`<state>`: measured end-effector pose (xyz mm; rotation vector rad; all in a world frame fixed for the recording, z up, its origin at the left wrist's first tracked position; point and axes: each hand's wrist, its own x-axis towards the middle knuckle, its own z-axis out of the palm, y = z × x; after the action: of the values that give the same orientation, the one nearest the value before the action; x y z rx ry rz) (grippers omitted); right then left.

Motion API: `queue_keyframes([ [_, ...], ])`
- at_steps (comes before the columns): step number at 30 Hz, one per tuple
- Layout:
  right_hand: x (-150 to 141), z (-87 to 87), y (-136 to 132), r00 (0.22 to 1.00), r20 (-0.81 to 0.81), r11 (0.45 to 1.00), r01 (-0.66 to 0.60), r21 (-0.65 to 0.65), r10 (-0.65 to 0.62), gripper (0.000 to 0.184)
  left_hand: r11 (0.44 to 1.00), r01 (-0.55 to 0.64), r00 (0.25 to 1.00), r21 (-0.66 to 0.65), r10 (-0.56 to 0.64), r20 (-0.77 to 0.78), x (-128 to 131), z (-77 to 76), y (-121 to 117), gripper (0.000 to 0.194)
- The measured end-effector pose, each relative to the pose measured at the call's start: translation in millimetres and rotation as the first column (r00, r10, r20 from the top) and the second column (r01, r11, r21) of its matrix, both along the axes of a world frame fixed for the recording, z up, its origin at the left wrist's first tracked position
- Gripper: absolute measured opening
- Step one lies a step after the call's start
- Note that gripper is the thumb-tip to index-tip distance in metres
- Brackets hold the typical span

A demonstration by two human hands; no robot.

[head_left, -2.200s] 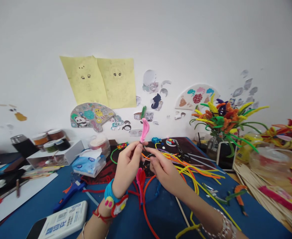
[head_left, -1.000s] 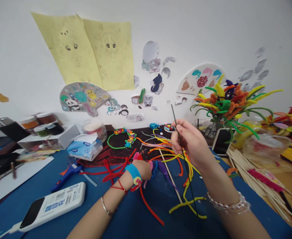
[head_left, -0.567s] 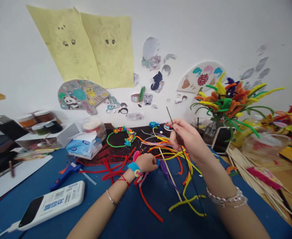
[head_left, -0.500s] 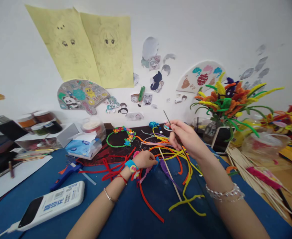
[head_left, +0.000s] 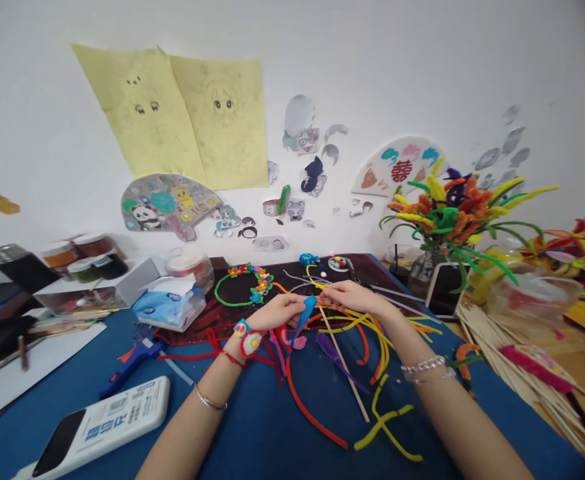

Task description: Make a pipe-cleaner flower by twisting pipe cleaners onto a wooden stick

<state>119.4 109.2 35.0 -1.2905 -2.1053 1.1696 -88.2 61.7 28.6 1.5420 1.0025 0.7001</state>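
My left hand (head_left: 283, 313) is closed, thumb and fingers pinching a blue pipe-cleaner petal (head_left: 306, 313) whose tail hangs down. My right hand (head_left: 348, 297) is closed just to the right, its fingertips together above orange and yellow pipe cleaners (head_left: 372, 320); what they hold, if anything, I cannot make out. Below the hands lie a purple pipe-cleaner petal (head_left: 330, 347), a pale wooden stick (head_left: 347, 373) and a long red-orange pipe cleaner (head_left: 302, 407). Pink and red pieces (head_left: 278, 343) sit under my left wrist.
A green flowered wreath (head_left: 222, 301) rests on the dark mat. To the left are a tissue pack (head_left: 170, 303), a blue glue gun (head_left: 130, 367) and a white power bank (head_left: 117, 417). At right stand a pipe-cleaner bouquet (head_left: 457, 213) and a phone (head_left: 443, 290); thin wooden sticks (head_left: 502, 353) lie alongside.
My right hand has come down and left towards my left hand; the thin dark stick in it no longer shows there. My left hand has shifted up and left, raising the blue petal.
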Motion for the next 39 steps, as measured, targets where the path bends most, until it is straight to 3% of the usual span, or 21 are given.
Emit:
queue_keyframes([
  [2,-5.0,8.9,-10.0,0.979,-0.173,0.984,-0.132,-0.116,0.111,0.037,0.999,0.015,0.999,0.034,-0.017,0.033,1.0,3.2,-2.5,0.032],
  [4,-9.5,12.4,-16.7,0.957,-0.255,0.966,-0.188,-0.178,0.139,0.037,0.996,0.033,0.998,0.086,-0.037,0.044,2.3,4.6,-4.6,0.034],
  [9,-13.1,8.3,-15.6,0.928,-0.358,0.952,-0.194,-0.236,0.100,0.035,0.964,0.130,0.991,0.232,-0.123,-0.045,6.4,6.5,-9.4,0.030],
  [13,-10.1,8.1,-11.1,0.911,-0.401,0.968,-0.177,-0.177,0.094,0.034,0.898,0.127,0.984,0.422,-0.062,-0.165,11.4,13.0,-16.5,0.025],
  [16,-4.7,8.6,-9.4,0.893,-0.441,0.951,-0.208,-0.228,0.090,0.032,0.846,0.164,0.977,0.507,-0.069,-0.200,12.5,17.7,-20.3,0.023],
  [19,1.9,7.6,-7.9,0.858,-0.509,0.918,-0.253,-0.306,0.067,0.033,0.852,0.199,0.974,0.484,-0.118,-0.192,9.2,17.5,-19.4,0.025],
  [24,7.9,8.8,-7.8,0.810,-0.575,0.870,-0.361,-0.335,0.114,0.043,0.915,0.128,0.992,0.383,-0.112,-0.065,1.2,10.6,-11.5,0.028],
  [29,5.4,10.0,-8.1,0.808,-0.579,0.891,-0.337,-0.305,0.107,0.040,0.941,0.044,0.998,0.337,-0.053,0.019,2.1,9.6,-10.4,0.032],
  [33,4.3,9.5,-7.9,0.811,-0.581,0.911,-0.288,-0.295,0.068,0.032,0.922,0.050,0.999,0.384,-0.043,-0.027,7.3,12.5,-16.1,0.032],
  [35,4.7,11.7,-9.4,0.824,-0.563,0.918,-0.272,-0.288,0.068,0.031,0.876,0.052,0.993,0.480,0.004,-0.115,9.7,14.9,-19.1,0.031],
  [36,4.6,13.6,-10.8,0.832,-0.551,0.923,-0.261,-0.283,0.067,0.031,0.827,0.044,0.984,0.560,0.062,-0.170,10.5,16.2,-20.3,0.029],
  [39,1.3,20.6,-17.0,0.853,-0.520,0.947,-0.201,-0.250,0.044,0.031,0.570,0.076,0.888,0.818,0.334,-0.315,11.2,19.4,-22.7,0.024],
])
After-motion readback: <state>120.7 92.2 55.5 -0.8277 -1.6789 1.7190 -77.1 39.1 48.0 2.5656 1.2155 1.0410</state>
